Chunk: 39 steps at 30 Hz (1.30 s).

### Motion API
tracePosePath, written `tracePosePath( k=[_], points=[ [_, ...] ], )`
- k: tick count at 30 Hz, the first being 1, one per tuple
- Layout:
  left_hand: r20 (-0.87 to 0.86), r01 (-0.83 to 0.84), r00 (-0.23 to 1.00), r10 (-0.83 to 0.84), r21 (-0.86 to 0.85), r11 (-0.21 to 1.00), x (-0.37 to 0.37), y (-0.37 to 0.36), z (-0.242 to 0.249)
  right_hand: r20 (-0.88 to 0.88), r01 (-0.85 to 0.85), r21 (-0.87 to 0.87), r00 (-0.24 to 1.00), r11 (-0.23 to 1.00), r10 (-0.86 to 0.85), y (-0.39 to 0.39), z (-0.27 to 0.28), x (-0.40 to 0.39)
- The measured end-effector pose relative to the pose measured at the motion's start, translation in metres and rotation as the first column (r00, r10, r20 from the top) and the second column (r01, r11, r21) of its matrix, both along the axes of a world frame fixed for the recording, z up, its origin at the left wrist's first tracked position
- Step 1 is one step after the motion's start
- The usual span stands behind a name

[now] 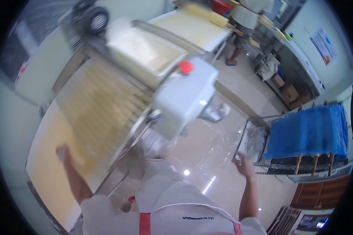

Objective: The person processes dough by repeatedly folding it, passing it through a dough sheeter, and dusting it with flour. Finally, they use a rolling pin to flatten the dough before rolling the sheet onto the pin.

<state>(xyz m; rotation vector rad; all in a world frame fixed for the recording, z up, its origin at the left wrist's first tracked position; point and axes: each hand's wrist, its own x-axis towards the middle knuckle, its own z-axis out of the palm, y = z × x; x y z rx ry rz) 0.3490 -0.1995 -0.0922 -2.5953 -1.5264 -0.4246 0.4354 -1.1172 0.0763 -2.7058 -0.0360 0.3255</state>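
My left hand point(62, 152) is above or on a long pale-yellow sheet of dough point(47, 152) on the belt of a dough sheeter; contact cannot be made out, and motion blur hides how its fingers are set. A slatted guard point(102, 102) covers the dough nearer the rollers. The sheeter's grey housing point(184, 98) carries a red button point(186, 67), and a white tray point(149, 51) sits on top. My right hand point(245, 165) hangs over the floor on the right, fingers loosely apart, with nothing seen in it.
More dough lies on the far belt point(188, 23), with a co-worker point(251, 15) beside it. A rack under a blue plastic cover point(308, 131) stands at right, next to a low tray point(253, 139). A counter point(290, 43) with boxes beneath runs along the wall.
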Motion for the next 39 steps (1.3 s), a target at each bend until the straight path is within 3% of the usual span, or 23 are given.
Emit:
tracePosePath(
  k=[2, 3, 5, 6, 7, 8, 9, 12, 15, 17, 18, 19, 21, 22, 26, 28, 32, 34, 35, 37, 38, 39],
  points=[
    [0.043, 0.084, 0.996, -0.081, -0.074, 0.994, -0.047, 0.006, 0.039, 0.177, -0.033, -0.011, 0.984, 0.999, 0.035, -0.008, 0.033, 0.081],
    [0.086, 0.163, 0.984, -0.154, -0.110, 0.981, -0.069, 0.012, 0.056, 0.215, -0.128, 0.016, 0.969, 0.992, 0.122, -0.009, 0.045, 0.123],
    [0.329, 0.377, 0.891, -0.312, -0.154, 0.913, -0.089, 0.000, 0.089, 0.235, -0.292, 0.005, 0.930, 0.956, 0.283, -0.013, 0.052, 0.212],
    [0.856, 0.503, 0.491, -0.163, -0.126, 0.855, -0.079, -0.013, 0.085, 0.220, -0.340, -0.046, 0.914, 0.939, 0.341, -0.017, 0.047, 0.261],
    [0.790, 0.445, 0.563, -0.242, -0.043, 0.895, -0.072, -0.044, 0.097, 0.242, -0.412, 0.010, 0.885, 0.911, 0.398, -0.017, 0.043, 0.311],
    [0.916, 0.362, 0.399, -0.044, -0.113, 0.925, 0.001, -0.163, 0.154, 0.229, -0.445, 0.031, 0.875, 0.895, 0.427, -0.023, 0.024, 0.364],
    [0.944, 0.369, 0.087, 0.320, -0.328, 0.869, 0.081, -0.288, 0.227, 0.232, -0.434, 0.053, 0.881, 0.899, 0.412, -0.027, 0.011, 0.405],
    [0.880, 0.390, 0.471, 0.068, -0.276, 0.878, 0.125, -0.380, 0.229, 0.193, -0.517, 0.066, 0.846, 0.853, 0.498, -0.058, -0.031, 0.490],
    [0.877, 0.485, 0.444, 0.182, -0.406, 0.775, 0.193, -0.500, 0.260, 0.051, -0.530, 0.154, 0.847, 0.834, 0.529, -0.112, -0.099, 0.517],
    [0.839, 0.494, 0.530, 0.127, -0.427, 0.757, 0.204, -0.536, 0.265, -0.129, -0.443, 0.158, 0.877, 0.882, 0.464, -0.152, -0.142, 0.529],
    [0.814, 0.498, 0.572, 0.100, -0.441, 0.747, 0.211, -0.554, 0.269, -0.035, -0.496, 0.245, 0.854, 0.833, 0.519, -0.183, -0.192, 0.535],
    [0.865, 0.431, 0.501, 0.034, -0.283, 0.857, 0.259, -0.605, 0.303, -0.172, -0.421, 0.225, 0.870, 0.879, 0.461, -0.188, -0.180, 0.535],
    [0.849, 0.329, 0.527, 0.035, -0.242, 0.913, 0.286, -0.634, 0.306, -0.215, -0.421, 0.235, 0.856, 0.876, 0.470, -0.205, -0.203, 0.554],
    [0.838, 0.291, 0.544, 0.039, -0.232, 0.928, 0.296, -0.643, 0.306, -0.308, -0.371, 0.250, 0.846, 0.895, 0.436, -0.200, -0.193, 0.569],
    [0.782, 0.089, 0.620, 0.063, -0.150, 0.985, 0.347, -0.676, 0.301, -0.175, -0.488, 0.345, 0.806, 0.802, 0.566, -0.171, -0.184, 0.681],
    [0.752, -0.024, 0.651, 0.098, -0.109, 0.994, 0.371, -0.689, 0.296, -0.082, -0.545, 0.400, 0.780, 0.737, 0.621, -0.132, -0.135, 0.751],
    [0.687, -0.241, 0.699, 0.197, -0.034, 0.970, 0.409, -0.702, 0.292, 0.104, -0.761, 0.440, 0.571, 0.477, 0.814, -0.063, -0.048, 0.891],
    [0.674, -0.333, 0.688, 0.269, -0.036, 0.942, 0.408, -0.700, 0.291, 0.112, -0.783, 0.454, 0.524, 0.426, 0.844, -0.030, 0.008, 0.955],
    [0.671, -0.375, 0.670, 0.317, -0.062, 0.925, 0.404, -0.699, 0.289, 0.102, -0.792, 0.462, 0.495, 0.400, 0.863, -0.019, 0.036, 0.986],
    [0.795, -0.373, 0.433, 0.424, -0.270, 0.888, 0.334, -0.689, 0.256, 0.178, -0.863, 0.382, 0.419, 0.330, 0.890, -0.006, 0.082, 1.051],
    [0.831, -0.361, 0.295, 0.471, -0.360, 0.860, 0.326, -0.686, 0.249, 0.168, -0.848, 0.380, 0.456, 0.370, 0.874, -0.002, 0.098, 1.090],
    [0.817, -0.399, 0.294, 0.497, -0.367, 0.840, 0.311, -0.706, 0.250, 0.394, -0.922, 0.306, 0.351, 0.239, 0.850, -0.006, 0.085, 1.147]
  ],
)
